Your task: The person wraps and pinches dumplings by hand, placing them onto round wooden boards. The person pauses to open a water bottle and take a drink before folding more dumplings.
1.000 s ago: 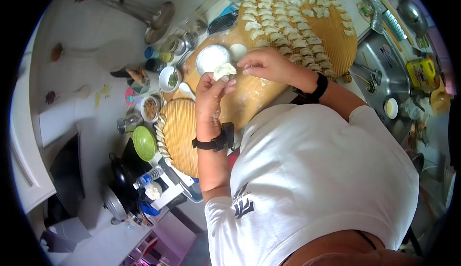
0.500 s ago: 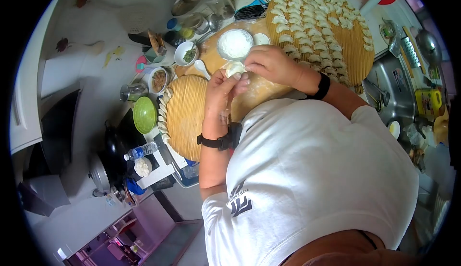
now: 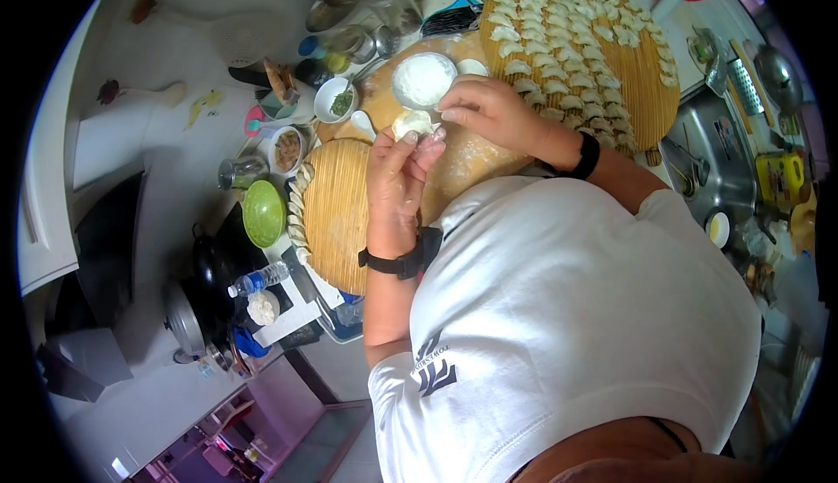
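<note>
A white dough dumpling [image 3: 413, 124] is held in the fingers of my left hand [image 3: 397, 164], above the floured wooden board [image 3: 480, 153]. My right hand [image 3: 489, 112] is curled at the dumpling's right edge, thumb and fingers pinched together there; its fingertips partly cover that edge. Just beyond the hands sits a bowl of white flour [image 3: 424, 80], with a small white dish [image 3: 472, 68] beside it. A white spoon [image 3: 362, 123] lies left of the dumpling, near a bowl of chopped greens [image 3: 335, 101].
Rows of dumplings cover much of a round slatted tray [image 3: 644, 103] at the back right. A second slatted tray [image 3: 336, 212] on the left has dumplings along its left edge. Nearby are a bowl of filling [image 3: 287, 150], a green bowl [image 3: 264, 213], a water bottle [image 3: 258, 279] and a sink [image 3: 724, 164].
My left hand has moved slightly left and down with the dumpling. My right hand has shifted a little left, its fingers still by the dumpling's edge.
</note>
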A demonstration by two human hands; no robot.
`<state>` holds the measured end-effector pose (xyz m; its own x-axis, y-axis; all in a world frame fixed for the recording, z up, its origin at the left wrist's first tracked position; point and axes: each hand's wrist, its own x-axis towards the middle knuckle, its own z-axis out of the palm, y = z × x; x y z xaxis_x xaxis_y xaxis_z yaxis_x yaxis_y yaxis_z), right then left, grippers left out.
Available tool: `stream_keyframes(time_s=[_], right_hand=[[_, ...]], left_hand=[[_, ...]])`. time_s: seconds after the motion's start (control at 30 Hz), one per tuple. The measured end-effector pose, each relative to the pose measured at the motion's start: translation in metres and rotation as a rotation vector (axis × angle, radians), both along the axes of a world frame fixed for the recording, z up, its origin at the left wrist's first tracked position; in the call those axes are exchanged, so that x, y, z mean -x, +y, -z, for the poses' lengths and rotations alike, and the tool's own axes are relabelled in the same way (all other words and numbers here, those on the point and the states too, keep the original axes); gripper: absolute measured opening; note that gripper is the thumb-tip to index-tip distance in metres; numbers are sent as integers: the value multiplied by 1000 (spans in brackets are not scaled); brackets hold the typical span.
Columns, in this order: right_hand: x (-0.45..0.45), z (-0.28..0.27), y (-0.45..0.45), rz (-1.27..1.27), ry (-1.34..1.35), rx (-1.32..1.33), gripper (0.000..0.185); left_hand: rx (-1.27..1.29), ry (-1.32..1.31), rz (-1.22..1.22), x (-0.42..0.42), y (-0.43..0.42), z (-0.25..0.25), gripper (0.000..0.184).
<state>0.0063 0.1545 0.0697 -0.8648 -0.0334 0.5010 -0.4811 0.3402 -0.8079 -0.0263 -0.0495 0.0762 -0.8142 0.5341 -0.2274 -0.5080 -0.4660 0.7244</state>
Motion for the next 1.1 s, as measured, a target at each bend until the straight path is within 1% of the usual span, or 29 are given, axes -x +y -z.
stream_keyframes(time_s=[0.03,0.07,0.13,0.27,0.33,0.37,0.43,0.53,0.7,0.77,0.83,0.93,1.1], right_hand=[[2,2,3,1,91,-68,16],[2,4,4,5,88,-68,16],[2,-1,6,-79,-1,-30,15],[0,-7,6,-105,-95,-71,17],[1,-7,5,-34,68,-264,14],[2,-7,5,-35,65,-263,14],[2,-7,4,-31,196,-333,10],[3,-7,2,-47,257,-342,8],[2,-5,1,-59,226,-312,8],[0,-6,0,-60,221,-287,9],[-5,-13,0,-88,-26,-167,11],[-2,-5,4,-41,1,-91,15],[-3,-4,6,-56,-7,-106,16]], left_hand=[[4,-16,6,0,2,-3,18],[7,-32,12,0,4,-4,15],[12,-29,24,0,7,-5,15],[47,-14,21,1,8,-2,15],[71,-1,26,1,7,0,17],[94,16,34,1,6,1,20],[105,14,25,0,6,3,20],[124,15,15,-2,6,3,20],[118,26,34,-2,8,2,21],[33,-11,-19,-2,10,3,23],[11,-23,-12,-1,8,4,23],[-6,-35,18,-1,7,2,24],[21,-39,74,-2,9,-2,24]])
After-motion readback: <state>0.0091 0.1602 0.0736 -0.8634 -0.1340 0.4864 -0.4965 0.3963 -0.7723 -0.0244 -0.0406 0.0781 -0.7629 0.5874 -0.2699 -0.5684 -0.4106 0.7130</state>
